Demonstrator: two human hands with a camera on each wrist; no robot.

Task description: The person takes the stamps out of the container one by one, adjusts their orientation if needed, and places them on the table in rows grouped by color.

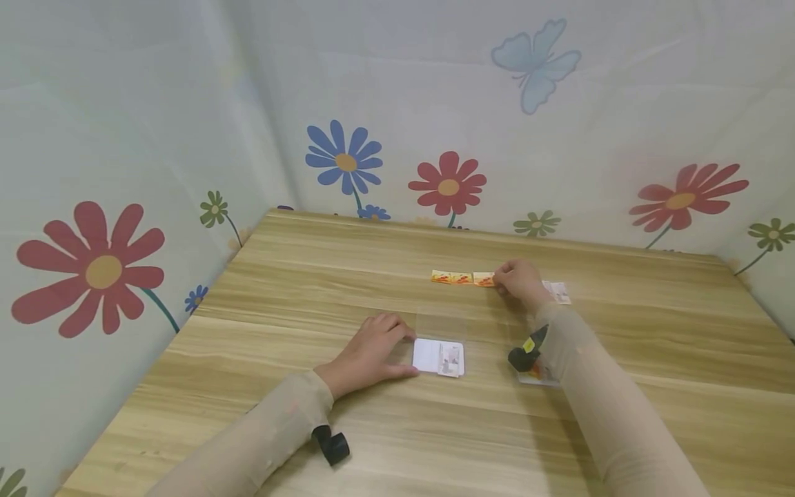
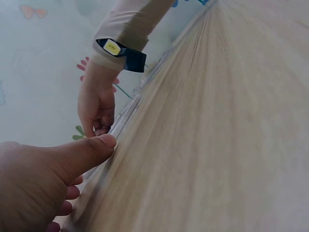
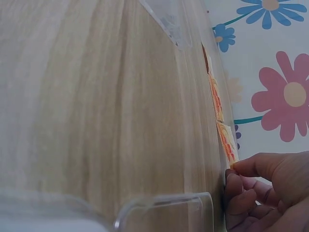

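Toward the back of the table, my right hand pinches the right end of a row of small orange-and-yellow printed slips between thumb and fingertips. In the right wrist view the slips lie end to end, flat on the wood. My left hand rests on the table with thumb and fingers spread, touching the left side of a small white case. A greyish printed slip lies on the case's right half. Its clear lid shows in the right wrist view.
Under my right forearm lies a second clear case, partly hidden, with something orange in it. More pale printed slips sit right of my right hand. The wooden table meets a flowered curtain at the back.
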